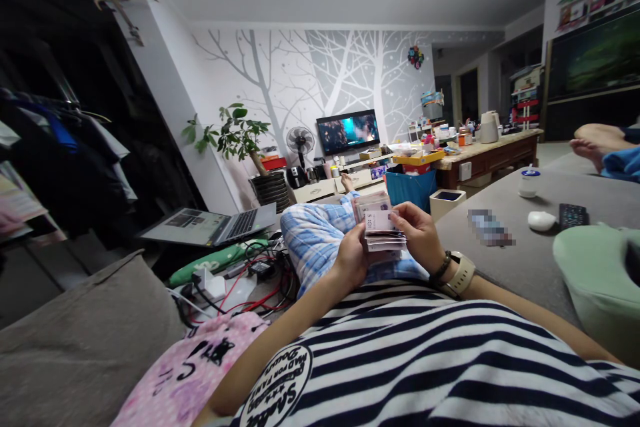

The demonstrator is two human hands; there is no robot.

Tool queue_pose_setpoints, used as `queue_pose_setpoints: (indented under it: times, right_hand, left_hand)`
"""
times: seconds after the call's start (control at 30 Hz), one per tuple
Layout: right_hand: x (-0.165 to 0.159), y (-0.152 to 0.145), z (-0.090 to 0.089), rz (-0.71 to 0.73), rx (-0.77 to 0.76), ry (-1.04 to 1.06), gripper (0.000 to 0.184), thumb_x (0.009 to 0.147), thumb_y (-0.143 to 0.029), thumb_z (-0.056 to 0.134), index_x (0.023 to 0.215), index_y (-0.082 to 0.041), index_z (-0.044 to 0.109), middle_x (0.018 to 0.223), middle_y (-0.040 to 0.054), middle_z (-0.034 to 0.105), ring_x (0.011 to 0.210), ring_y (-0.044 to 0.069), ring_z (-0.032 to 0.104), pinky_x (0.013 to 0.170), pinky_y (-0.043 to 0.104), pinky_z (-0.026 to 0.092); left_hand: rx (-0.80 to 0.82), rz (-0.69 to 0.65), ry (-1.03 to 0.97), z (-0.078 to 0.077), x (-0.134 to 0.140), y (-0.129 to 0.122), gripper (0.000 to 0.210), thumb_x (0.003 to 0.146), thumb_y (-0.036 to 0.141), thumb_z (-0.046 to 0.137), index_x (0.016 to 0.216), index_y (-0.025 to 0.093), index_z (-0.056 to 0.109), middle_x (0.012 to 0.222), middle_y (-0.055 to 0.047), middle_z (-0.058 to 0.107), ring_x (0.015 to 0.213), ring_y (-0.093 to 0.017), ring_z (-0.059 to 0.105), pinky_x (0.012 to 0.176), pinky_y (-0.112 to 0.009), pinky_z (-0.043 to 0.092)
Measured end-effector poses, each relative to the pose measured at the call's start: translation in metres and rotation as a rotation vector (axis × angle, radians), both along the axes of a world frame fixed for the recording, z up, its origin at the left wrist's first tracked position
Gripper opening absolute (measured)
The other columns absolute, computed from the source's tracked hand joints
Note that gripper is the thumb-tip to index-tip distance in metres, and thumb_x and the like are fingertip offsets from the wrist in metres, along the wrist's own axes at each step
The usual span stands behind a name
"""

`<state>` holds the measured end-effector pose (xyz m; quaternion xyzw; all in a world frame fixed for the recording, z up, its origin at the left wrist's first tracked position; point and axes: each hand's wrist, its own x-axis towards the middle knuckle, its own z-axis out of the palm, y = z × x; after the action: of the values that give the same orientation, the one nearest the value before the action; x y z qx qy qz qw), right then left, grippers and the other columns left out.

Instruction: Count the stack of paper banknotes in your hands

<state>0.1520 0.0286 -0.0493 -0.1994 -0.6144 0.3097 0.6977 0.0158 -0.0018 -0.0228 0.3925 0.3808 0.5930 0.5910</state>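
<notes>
the slips [379, 221] look like smooth paper, the striped shirt [425, 353] matt cloth, the table [493, 155] wood.

On the person's right, a strip of grey sofa seat [463, 260] gives the right hand [419, 232] room to pass sideways, as far as a pixelated flat object [489, 227]; behind that, a rounded white object [541, 221], a black remote control [573, 217] and a pale green cushion [587, 263] stand in the way. On the left, the bent leg in blue plaid trousers [311, 230] blocks the left hand [351, 257], with tangled cables [273, 293] and an unfolded laptop [213, 225] beyond. Above the banknotes [377, 221], both hands could rise freely.
</notes>
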Motion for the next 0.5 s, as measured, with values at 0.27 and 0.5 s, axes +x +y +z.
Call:
queue_pose_setpoints:
  times: [0.27,0.5]
  right_hand:
    - [0.001,0.0,0.003,0.047,-0.055,0.008,0.023,0.079,-0.044,0.071,0.082,-0.023,0.062,0.066,-0.0025,0.05,0.063,0.016,0.045,0.061,0.03,0.038]
    - [0.012,-0.007,0.016,0.158,-0.031,-0.056,0.017,0.075,-0.036,0.072,0.074,-0.021,0.064,0.07,-0.0009,0.057,0.067,0.016,0.048,0.065,0.031,0.04]
  left_hand:
    - [0.076,-0.011,0.45,0.008,-0.03,0.007,0.02,0.076,0.031,0.065,0.089,0.018,0.073,0.081,-0.006,0.073,0.073,-0.019,0.063,0.062,-0.028,0.048]
    - [0.064,-0.059,0.557,0.014,-0.04,0.01,0.026,0.078,0.041,0.066,0.091,0.021,0.075,0.101,-0.01,0.075,0.095,-0.024,0.062,0.06,-0.027,0.04]
